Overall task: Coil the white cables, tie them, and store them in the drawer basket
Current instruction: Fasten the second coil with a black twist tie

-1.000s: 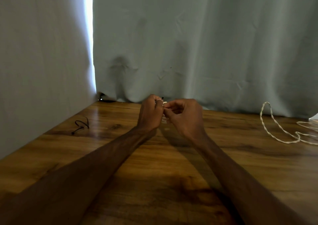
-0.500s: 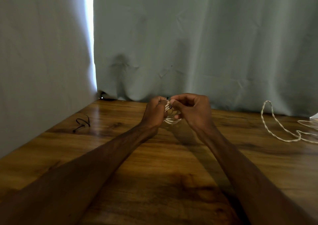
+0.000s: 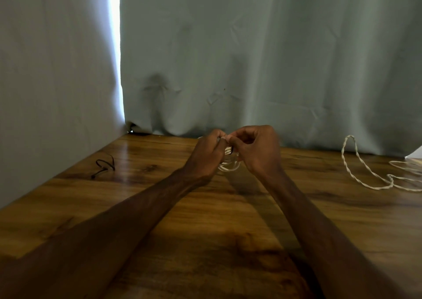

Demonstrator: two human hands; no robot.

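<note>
— What is nearest to me?

— Your two bare forearms, running up over the wooden table (image 3: pixel 141 273) and meeting at one shared grip.

— And the grip itself?

— Both hands are clenched on one thing. Your left hand (image 3: pixel 205 154) has its fingers curled round the coiled white cable (image 3: pixel 229 166). Your right hand (image 3: pixel 258 150) pinches the top of the same coil with thumb and forefinger, knuckle to knuckle with the left. The lower loops hang out below the grip, between your wrists. I cannot tell whether they touch the table.

— Is it tied?

— A small dark band (image 3: pixel 231 150) shows across the strands right at the pinch. It is too small for me to tell whether it is fastened.

— Count what you see.

— Two hands and one coil in them. One black tie (image 3: pixel 104 165) lies loose on the table, well to the left of the grip and about level with it. One loose white cable (image 3: pixel 365 175) lies well to the right of the grip. It is twisted, with a loop standing up at its far end, and its other strands run off the right edge, so I count it as one only as far as I can follow it.

— And beyond the grip?

— A pale grey-green curtain (image 3: pixel 251 58) hangs down to the table's back edge, just behind your knuckles. A bright slit of light shows up and to the left of the grip.
</note>
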